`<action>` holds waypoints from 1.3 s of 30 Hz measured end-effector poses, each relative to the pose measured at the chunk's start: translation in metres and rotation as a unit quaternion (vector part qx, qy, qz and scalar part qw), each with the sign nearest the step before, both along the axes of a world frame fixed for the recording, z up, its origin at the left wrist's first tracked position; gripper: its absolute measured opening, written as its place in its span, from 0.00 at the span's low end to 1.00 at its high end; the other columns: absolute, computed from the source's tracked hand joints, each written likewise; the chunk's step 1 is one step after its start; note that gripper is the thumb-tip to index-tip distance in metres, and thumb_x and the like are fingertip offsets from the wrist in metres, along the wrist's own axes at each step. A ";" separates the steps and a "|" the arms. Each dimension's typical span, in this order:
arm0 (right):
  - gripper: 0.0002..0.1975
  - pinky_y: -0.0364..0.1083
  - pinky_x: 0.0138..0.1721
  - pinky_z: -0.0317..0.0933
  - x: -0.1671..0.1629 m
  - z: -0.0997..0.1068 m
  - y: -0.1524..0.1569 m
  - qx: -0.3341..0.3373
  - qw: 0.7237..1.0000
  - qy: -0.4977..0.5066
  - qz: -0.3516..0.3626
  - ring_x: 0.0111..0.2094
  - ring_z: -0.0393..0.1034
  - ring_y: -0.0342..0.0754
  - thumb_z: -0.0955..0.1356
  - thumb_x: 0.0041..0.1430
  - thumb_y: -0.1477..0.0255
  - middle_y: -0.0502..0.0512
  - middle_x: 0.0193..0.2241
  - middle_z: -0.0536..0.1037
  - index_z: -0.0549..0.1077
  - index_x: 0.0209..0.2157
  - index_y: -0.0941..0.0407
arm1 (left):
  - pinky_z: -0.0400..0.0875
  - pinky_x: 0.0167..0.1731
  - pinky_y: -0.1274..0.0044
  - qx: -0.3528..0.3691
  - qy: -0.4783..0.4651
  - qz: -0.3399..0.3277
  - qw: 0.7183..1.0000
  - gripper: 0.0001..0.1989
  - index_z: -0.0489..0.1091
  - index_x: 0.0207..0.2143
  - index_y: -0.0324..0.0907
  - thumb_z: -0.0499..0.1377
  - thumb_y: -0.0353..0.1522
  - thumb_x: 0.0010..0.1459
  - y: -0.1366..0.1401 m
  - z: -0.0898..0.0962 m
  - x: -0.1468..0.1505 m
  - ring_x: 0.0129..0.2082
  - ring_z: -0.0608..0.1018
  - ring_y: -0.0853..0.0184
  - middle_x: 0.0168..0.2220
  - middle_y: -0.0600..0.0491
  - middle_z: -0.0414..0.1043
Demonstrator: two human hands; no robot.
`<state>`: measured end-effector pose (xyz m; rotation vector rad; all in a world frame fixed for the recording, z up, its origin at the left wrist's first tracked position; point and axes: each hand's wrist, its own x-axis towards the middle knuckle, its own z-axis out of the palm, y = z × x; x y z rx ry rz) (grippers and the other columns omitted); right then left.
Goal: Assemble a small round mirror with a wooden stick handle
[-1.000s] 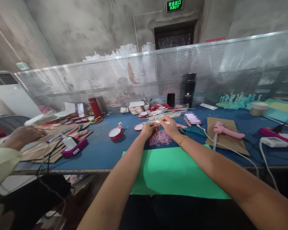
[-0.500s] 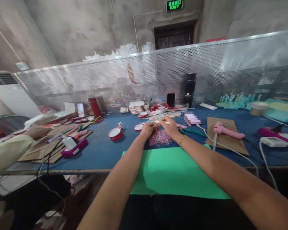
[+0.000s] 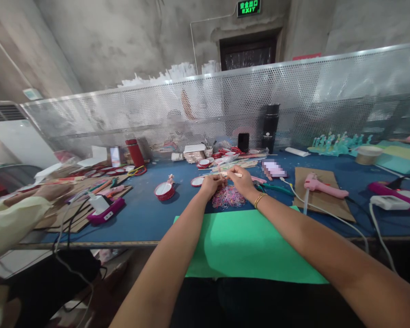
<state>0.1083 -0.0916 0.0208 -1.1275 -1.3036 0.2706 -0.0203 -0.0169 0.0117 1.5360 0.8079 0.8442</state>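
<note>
My right hand [image 3: 241, 181] is closed around a pale wooden craft stick [image 3: 238, 175], whose end sticks out past the fingers. Just beside it, my left hand [image 3: 212, 184] has its fingertips pressed together at the other end of the sticks, where a second upright stick seems to cross; the exact grip is too small to make out. Directly below both hands lies a loose heap of small multicoloured rubber bands [image 3: 229, 198] on the blue table [image 3: 140, 223]. A green sheet [image 3: 246, 246] is spread under my forearms at the table's front edge.
Left stand a red-rimmed round drum [image 3: 164, 191] and a purple power strip [image 3: 105, 212]; a co-worker's sleeve [image 3: 17, 223] reaches in there. Right lie a pink glue gun [image 3: 328, 187] on cardboard [image 3: 335, 207], cables and a phone [image 3: 274, 168]. A black bottle [image 3: 270, 127] stands behind.
My hands stay almost in place, with only slight finger movement around the sticks. At the left, the co-worker's arm has shifted and a second arm now shows. A pink shape appears at the right edge.
</note>
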 end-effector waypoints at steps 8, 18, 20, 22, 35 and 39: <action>0.08 0.44 0.32 0.59 0.002 -0.001 0.001 -0.008 1.000 0.015 -0.017 0.28 0.66 0.47 0.62 0.51 0.68 0.49 0.22 0.73 0.67 0.22 0.54 | 0.65 0.28 0.77 -0.017 -0.003 0.013 1.000 0.10 0.71 0.21 0.37 0.66 0.35 0.40 -0.006 0.005 -0.001 0.22 0.70 0.71 0.21 0.54 0.70; 0.08 0.44 0.32 0.58 0.002 0.000 0.001 -0.007 1.000 0.002 -0.024 0.28 0.66 0.47 0.62 0.51 0.67 0.49 0.22 0.73 0.66 0.21 0.53 | 0.65 0.28 0.77 -0.011 -0.004 0.012 1.000 0.10 0.71 0.21 0.37 0.66 0.35 0.40 -0.002 0.002 0.000 0.21 0.70 0.72 0.20 0.54 0.70; 0.08 0.44 0.32 0.58 0.004 -0.001 0.002 -0.010 0.999 0.012 -0.029 0.28 0.65 0.47 0.62 0.51 0.67 0.49 0.22 0.73 0.66 0.21 0.53 | 0.66 0.29 0.77 -0.021 -0.011 0.012 1.000 0.09 0.72 0.21 0.37 0.66 0.34 0.40 -0.003 0.003 -0.001 0.22 0.70 0.72 0.21 0.54 0.70; 0.08 0.44 0.32 0.58 0.003 -0.001 0.001 -0.009 1.000 0.019 -0.022 0.28 0.65 0.47 0.62 0.51 0.68 0.49 0.22 0.73 0.66 0.21 0.53 | 0.66 0.30 0.77 -0.026 -0.017 0.009 0.999 0.09 0.72 0.21 0.37 0.66 0.34 0.40 -0.004 0.003 -0.001 0.22 0.71 0.72 0.21 0.54 0.71; 0.08 0.43 0.31 0.57 0.003 -0.002 0.002 -0.016 1.000 0.000 -0.017 0.27 0.65 0.46 0.62 0.50 0.68 0.48 0.22 0.73 0.67 0.21 0.54 | 0.64 0.26 0.78 0.005 -0.015 -0.002 1.000 0.13 0.69 0.18 0.37 0.67 0.37 0.37 -0.001 0.000 -0.001 0.21 0.69 0.72 0.21 0.54 0.71; 0.08 0.43 0.31 0.57 0.004 -0.002 0.002 -0.016 1.000 0.013 -0.016 0.27 0.66 0.46 0.62 0.51 0.68 0.48 0.22 0.73 0.67 0.21 0.54 | 0.64 0.26 0.78 -0.001 -0.010 -0.001 1.000 0.12 0.71 0.19 0.37 0.66 0.37 0.38 0.000 -0.001 -0.001 0.21 0.69 0.72 0.21 0.54 0.71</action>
